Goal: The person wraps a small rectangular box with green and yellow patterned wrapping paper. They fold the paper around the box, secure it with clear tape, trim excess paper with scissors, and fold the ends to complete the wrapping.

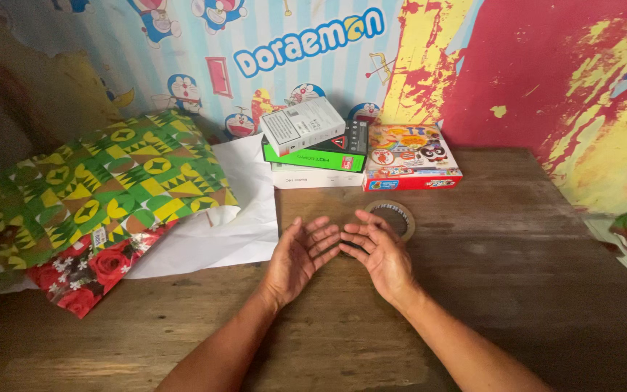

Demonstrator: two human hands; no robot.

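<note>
Hands over the table's middle: left hand (300,255) and right hand (377,250), palms up, fingers loosely spread, fingertips nearly meeting — holding nothing. Tape roll (393,215) flat just beyond the right hand; probably light and stiff, best pinched across its rim. Wrapping paper (103,199) toward the left edge — thin, crease-prone. Boxes (361,154) stacked at the far edge against the wall.
</note>
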